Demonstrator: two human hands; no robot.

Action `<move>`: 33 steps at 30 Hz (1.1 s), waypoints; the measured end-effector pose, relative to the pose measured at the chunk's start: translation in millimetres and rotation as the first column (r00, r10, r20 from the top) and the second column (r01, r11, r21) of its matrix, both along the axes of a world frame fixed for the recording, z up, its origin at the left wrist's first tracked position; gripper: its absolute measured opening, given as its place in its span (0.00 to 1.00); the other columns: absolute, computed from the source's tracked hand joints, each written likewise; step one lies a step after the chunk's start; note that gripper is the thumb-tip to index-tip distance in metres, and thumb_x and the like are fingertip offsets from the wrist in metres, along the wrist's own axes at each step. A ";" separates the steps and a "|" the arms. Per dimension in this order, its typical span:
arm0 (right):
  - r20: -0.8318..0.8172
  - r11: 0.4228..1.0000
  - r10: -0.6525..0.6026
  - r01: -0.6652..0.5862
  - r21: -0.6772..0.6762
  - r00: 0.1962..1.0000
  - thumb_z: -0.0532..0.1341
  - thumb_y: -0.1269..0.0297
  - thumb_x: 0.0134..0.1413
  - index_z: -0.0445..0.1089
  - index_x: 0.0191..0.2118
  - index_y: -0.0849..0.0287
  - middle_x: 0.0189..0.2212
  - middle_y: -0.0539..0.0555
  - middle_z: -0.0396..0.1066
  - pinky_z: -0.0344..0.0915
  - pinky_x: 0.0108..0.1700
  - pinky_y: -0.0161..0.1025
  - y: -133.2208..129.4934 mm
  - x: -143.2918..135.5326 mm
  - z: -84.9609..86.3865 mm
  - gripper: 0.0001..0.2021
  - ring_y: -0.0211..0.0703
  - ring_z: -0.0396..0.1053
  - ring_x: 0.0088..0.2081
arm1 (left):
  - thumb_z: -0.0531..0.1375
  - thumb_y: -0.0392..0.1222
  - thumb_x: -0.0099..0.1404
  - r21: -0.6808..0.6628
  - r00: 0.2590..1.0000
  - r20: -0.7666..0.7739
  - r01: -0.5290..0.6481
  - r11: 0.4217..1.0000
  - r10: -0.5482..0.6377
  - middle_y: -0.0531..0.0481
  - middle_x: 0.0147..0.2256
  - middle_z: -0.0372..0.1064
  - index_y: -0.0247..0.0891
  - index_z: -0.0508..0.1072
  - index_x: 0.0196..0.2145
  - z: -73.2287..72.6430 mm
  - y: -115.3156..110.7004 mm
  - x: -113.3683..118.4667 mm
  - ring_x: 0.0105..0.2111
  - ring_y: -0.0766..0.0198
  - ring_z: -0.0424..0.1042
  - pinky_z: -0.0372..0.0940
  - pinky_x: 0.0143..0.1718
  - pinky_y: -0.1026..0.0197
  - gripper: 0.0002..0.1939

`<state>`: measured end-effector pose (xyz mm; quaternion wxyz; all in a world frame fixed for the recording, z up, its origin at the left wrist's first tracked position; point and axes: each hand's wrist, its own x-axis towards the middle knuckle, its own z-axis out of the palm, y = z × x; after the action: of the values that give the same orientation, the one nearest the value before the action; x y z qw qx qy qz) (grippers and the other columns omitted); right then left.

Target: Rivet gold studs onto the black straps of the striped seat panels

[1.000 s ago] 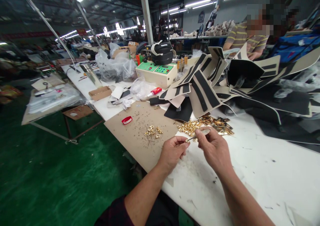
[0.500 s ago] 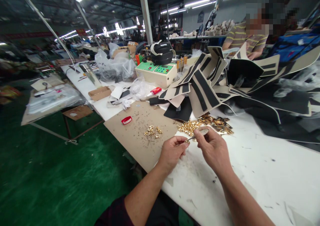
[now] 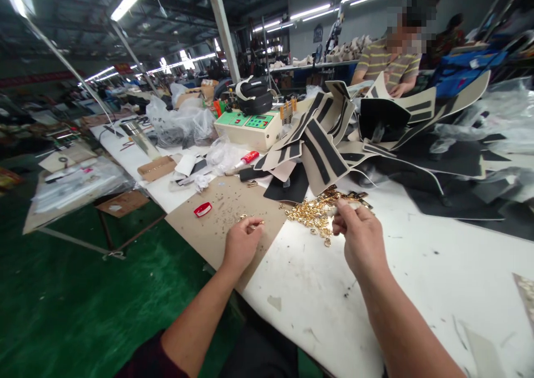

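My left hand (image 3: 243,243) is over the brown board (image 3: 196,227), its fingertips pinched on a small gold piece (image 3: 262,222). Behind its fingers, a few gold pieces lie mostly hidden on the board. My right hand (image 3: 359,227) is closed at the right edge of a pile of gold hardware (image 3: 311,214) on the white table (image 3: 308,289); what its fingers hold, if anything, is hidden. A red object with a white face (image 3: 202,210) lies on the board, left of my left hand.
Cream panels with black strips (image 3: 321,155) are heaped behind the hardware. A green-topped machine (image 3: 250,127), a red-and-white tube (image 3: 249,157) and an open carton (image 3: 157,168) stand or lie further back. A person (image 3: 390,60) sits across the table.
My hands have moved apart. My left hand shifted left over the board; my right hand is nearer the hardware pile. The pointed tool in the right hand no longer shows. The view has shifted.
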<state>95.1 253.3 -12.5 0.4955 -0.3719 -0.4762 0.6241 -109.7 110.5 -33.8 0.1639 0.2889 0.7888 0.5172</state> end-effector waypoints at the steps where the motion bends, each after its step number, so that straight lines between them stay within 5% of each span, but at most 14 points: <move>1: -0.024 1.000 -0.006 0.005 -0.021 1.000 0.70 0.47 0.55 0.72 0.33 0.57 0.22 0.47 0.68 0.60 0.26 0.36 1.9 -0.1 0.1 0.18 0.37 0.63 0.23 | 0.66 0.44 0.59 -0.001 0.996 -0.081 -0.025 1.000 0.025 0.51 0.33 0.73 0.38 0.80 0.41 2.9 -2.1 -7.1 0.25 0.66 0.64 0.63 0.30 0.62 0.13; 4: -0.065 0.999 0.000 -0.004 -0.053 0.998 0.70 0.47 0.55 0.71 0.33 0.57 0.22 0.46 0.68 0.60 0.25 0.36 4.3 -0.2 2.0 0.18 0.37 0.63 0.22 | 0.65 0.40 0.61 -0.007 0.916 -0.400 -0.023 1.000 0.018 0.48 0.44 0.74 0.41 0.79 0.47 7.8 -0.3 -8.1 0.29 0.64 0.66 0.67 0.40 0.58 0.15; 6: -0.064 0.999 0.006 -0.009 -0.044 0.998 0.70 0.46 0.56 0.71 0.32 0.57 0.22 0.46 0.68 0.60 0.25 0.36 4.1 0.1 2.7 0.18 0.37 0.62 0.22 | 0.63 0.39 0.65 -0.075 0.841 -0.526 0.104 0.992 -0.128 0.49 0.45 0.74 0.42 0.79 0.47 6.5 9.0 7.5 0.30 0.64 0.68 0.68 0.42 0.58 0.13; 9: -0.057 0.999 0.009 -0.011 -0.034 0.998 0.70 0.46 0.55 0.72 0.33 0.57 0.22 0.47 0.69 0.60 0.25 0.36 3.3 0.8 2.6 0.18 0.36 0.62 0.22 | 0.64 0.42 0.67 -0.249 0.760 -0.529 0.286 0.925 -0.377 0.50 0.44 0.76 0.45 0.80 0.45 -0.8 32.2 40.8 0.38 0.59 0.74 0.68 0.44 0.58 0.09; 14: -0.055 0.998 0.020 -0.022 -0.051 0.998 0.70 0.46 0.56 0.71 0.32 0.57 0.23 0.47 0.69 0.61 0.25 0.35 3.3 1.6 2.8 0.18 0.36 0.64 0.23 | 0.66 0.50 0.66 -0.426 0.710 -0.539 0.235 0.874 -0.454 0.48 0.46 0.76 0.47 0.81 0.43 -13.0 67.8 76.1 0.48 0.51 0.74 0.67 0.47 0.54 0.10; 19: -0.064 0.996 0.040 -0.045 -0.074 0.997 0.70 0.46 0.56 0.71 0.32 0.57 0.22 0.46 0.68 0.62 0.24 0.35 2.7 0.9 3.8 0.18 0.36 0.64 0.22 | 0.65 0.46 0.68 -0.405 0.722 -0.541 0.227 0.886 -0.432 0.47 0.44 0.75 0.45 0.79 0.39 -18.8 75.4 82.3 0.46 0.52 0.73 0.66 0.45 0.54 0.05; 24: -0.015 0.997 0.039 -0.040 -0.063 0.999 0.71 0.45 0.54 0.72 0.33 0.57 0.22 0.46 0.68 0.62 0.24 0.36 -1.1 1.3 1.6 0.19 0.38 0.64 0.22 | 0.63 0.41 0.68 -0.211 0.856 -0.333 0.340 0.916 -0.394 0.49 0.41 0.80 0.43 0.80 0.41 -18.6 59.7 76.9 0.41 0.56 0.75 0.67 0.47 0.56 0.06; 30: 0.209 0.985 0.127 -0.147 0.084 0.970 0.66 0.42 0.60 0.72 0.32 0.56 0.21 0.48 0.69 0.62 0.27 0.38 -14.8 0.6 5.4 0.20 0.41 0.64 0.24 | 0.61 0.41 0.69 0.016 0.956 -0.113 0.275 0.961 -0.271 0.48 0.42 0.81 0.41 0.82 0.46 -18.5 31.9 69.5 0.40 0.59 0.77 0.70 0.46 0.58 0.11; 33: 0.335 0.963 0.154 -0.217 0.158 0.929 0.64 0.43 0.62 0.72 0.31 0.56 0.20 0.47 0.68 0.62 0.29 0.38 -20.4 -1.8 8.6 0.20 0.42 0.65 0.24 | 0.61 0.39 0.68 0.096 0.956 -0.122 0.277 0.956 -0.265 0.47 0.44 0.80 0.41 0.82 0.46 -22.6 26.6 68.5 0.40 0.60 0.77 0.70 0.46 0.59 0.11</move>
<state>93.3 232.9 -3.8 0.3838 -0.3715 -0.6414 0.5508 -41.2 137.1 -56.3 0.1738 0.4307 0.7192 0.5168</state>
